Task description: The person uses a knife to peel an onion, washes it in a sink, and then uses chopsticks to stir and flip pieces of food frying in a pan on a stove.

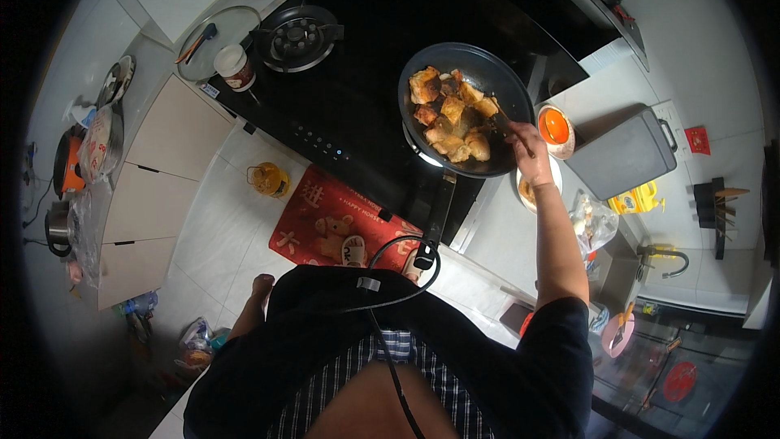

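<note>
A dark frying pan (512,82) sits on the right side of the black glass hob, its handle pointing towards me. Browned chunks of meat (452,108) lie in its middle and left part. My right hand (529,149) is over the pan's right rim, closed around a thin wooden utensil (504,114) whose lower end reaches in beside the meat; I cannot tell its exact kind. My left hand (263,285) hangs low at my left side, away from the hob; its fingers look curled, but they are too small and partly hidden to read.
Left of the pan are a bare gas burner (297,36), a lidded jar (234,67) and a glass lid (201,42). Right of it stand an orange bowl (554,127), a plate (556,174) and a grey bin-like container (627,152). A yellow container (268,180) stands near a red mat (323,213).
</note>
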Available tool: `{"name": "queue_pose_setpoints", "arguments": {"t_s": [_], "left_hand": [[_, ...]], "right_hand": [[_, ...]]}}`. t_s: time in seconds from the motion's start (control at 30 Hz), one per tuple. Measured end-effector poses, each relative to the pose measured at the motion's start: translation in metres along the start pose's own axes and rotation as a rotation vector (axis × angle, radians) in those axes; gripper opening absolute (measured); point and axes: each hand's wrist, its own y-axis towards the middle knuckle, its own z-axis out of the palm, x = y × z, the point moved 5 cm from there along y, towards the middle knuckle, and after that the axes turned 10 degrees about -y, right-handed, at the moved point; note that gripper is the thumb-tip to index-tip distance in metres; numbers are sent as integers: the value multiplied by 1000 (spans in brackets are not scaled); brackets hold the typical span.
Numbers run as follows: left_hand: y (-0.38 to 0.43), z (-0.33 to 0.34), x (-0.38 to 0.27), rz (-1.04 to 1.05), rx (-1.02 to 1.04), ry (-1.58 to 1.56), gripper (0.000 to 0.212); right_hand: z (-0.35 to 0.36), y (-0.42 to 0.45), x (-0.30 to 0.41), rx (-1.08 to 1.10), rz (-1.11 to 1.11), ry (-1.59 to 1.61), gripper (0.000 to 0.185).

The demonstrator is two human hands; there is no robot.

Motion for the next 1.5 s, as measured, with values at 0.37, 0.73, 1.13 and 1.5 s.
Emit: {"name": "queue_pose_setpoints", "arguments": {"t_s": [0.37,0.73,1.13,1.5], "left_hand": [[3,2,-17,20,4,-31,16],[-22,-5,-51,-186,-36,-43,12],[-14,1,-30,-1,19,66,17],[-9,-4,-50,133,33,93,16]], "right_hand": [[-14,-1,-28,-156,245,235,26],[16,-4,-43,-281,653,712,36],[-15,-17,-10,-73,275,103,22],[-23,-16,-30,-128,396,233,26]]}}
